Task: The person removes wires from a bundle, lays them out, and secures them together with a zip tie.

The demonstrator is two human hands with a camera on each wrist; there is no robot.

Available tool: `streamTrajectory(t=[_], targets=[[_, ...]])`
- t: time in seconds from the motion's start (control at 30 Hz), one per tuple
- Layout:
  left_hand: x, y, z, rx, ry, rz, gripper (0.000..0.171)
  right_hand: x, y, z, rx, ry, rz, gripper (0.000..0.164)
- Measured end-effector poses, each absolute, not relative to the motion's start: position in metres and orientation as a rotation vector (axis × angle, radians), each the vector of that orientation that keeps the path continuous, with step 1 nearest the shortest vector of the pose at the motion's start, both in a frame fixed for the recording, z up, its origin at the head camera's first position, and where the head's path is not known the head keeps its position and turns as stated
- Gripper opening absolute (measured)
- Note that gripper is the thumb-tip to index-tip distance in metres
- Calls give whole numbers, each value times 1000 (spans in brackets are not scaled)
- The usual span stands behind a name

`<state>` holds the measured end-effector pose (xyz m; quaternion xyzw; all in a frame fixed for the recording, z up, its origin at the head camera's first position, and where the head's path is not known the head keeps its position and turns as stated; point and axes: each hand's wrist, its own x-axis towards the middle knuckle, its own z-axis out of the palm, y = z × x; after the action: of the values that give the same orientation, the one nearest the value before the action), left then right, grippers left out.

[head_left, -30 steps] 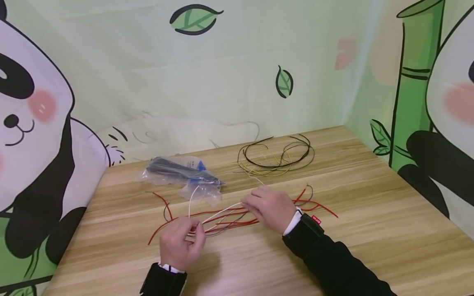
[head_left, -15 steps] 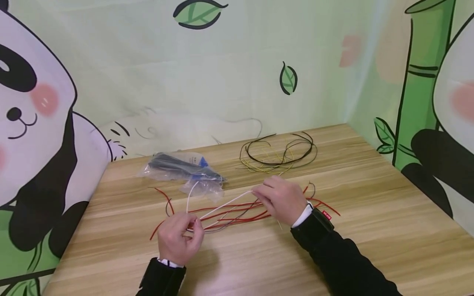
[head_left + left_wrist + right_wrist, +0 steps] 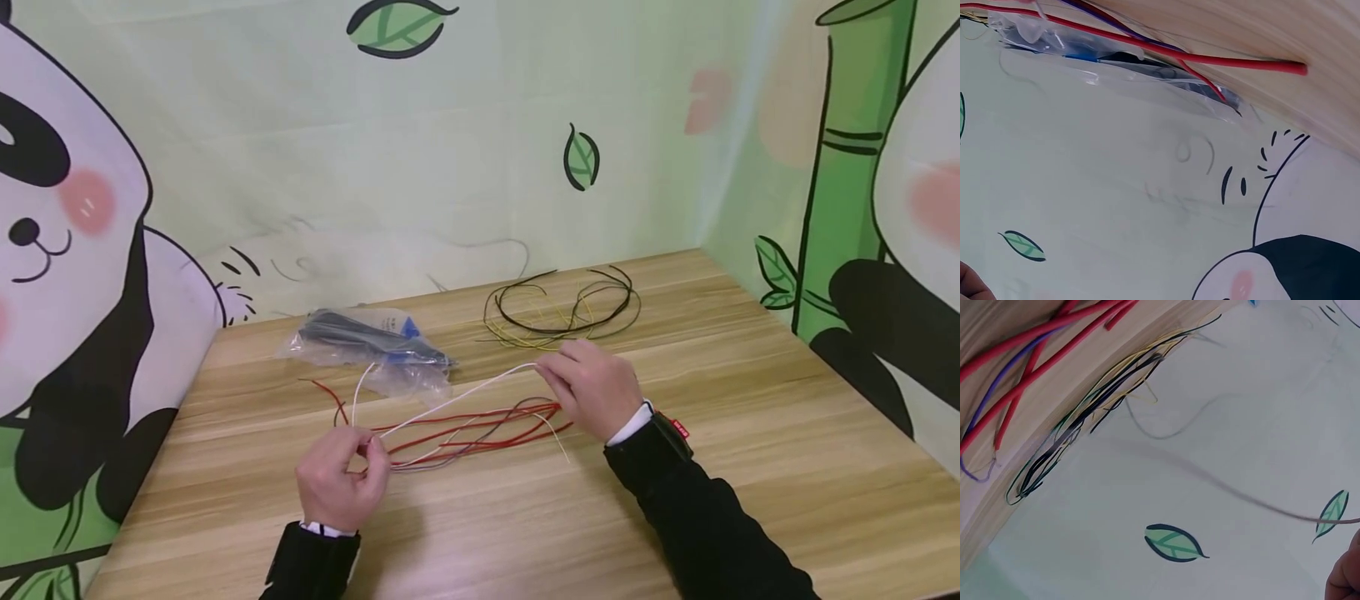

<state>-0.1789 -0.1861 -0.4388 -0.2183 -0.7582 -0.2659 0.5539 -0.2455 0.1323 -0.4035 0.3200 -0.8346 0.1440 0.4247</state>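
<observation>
A thin white wire [image 3: 465, 393] runs between my two hands above the table. My left hand [image 3: 341, 482] pinches it between thumb and forefinger, and a length of it curves up beyond those fingers. Farther right and higher, my right hand [image 3: 592, 387] pinches the same wire at its fingertips. Below lie several red wires [image 3: 480, 417], with a purple-grey wire [image 3: 450, 460] and pale strands among them. In the right wrist view the fingers [image 3: 1344, 572] show at the edge beside a dim, blurred wire [image 3: 1260, 503]. The left wrist view catches only a fingertip [image 3: 972, 284].
A clear plastic bag [image 3: 371, 342] with dark contents lies behind the left hand. Behind the right hand are loose coils of black and yellow wire [image 3: 562, 325]. The wooden table [image 3: 750, 467] meets a printed backdrop [image 3: 465, 167] at its rear edge.
My right hand has moved right and away from me, and my left hand slightly left. The stretch of white wire between them has grown longer.
</observation>
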Motion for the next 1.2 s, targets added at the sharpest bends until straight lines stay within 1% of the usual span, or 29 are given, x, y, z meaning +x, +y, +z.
streamTrajectory(t=[0.3, 0.77, 1.2], targets=[[-180, -201, -439, -447, -1781, -627, 16, -248, 143, -401, 696, -2168, 383, 8], [-179, -222, -441, -244, -1778, -611, 20, -254, 165, -401, 560, -2217, 405, 8], [-174, -239, -439, -136, -1872, -569, 15, -255, 194, -394, 488, -2428, 433, 12]])
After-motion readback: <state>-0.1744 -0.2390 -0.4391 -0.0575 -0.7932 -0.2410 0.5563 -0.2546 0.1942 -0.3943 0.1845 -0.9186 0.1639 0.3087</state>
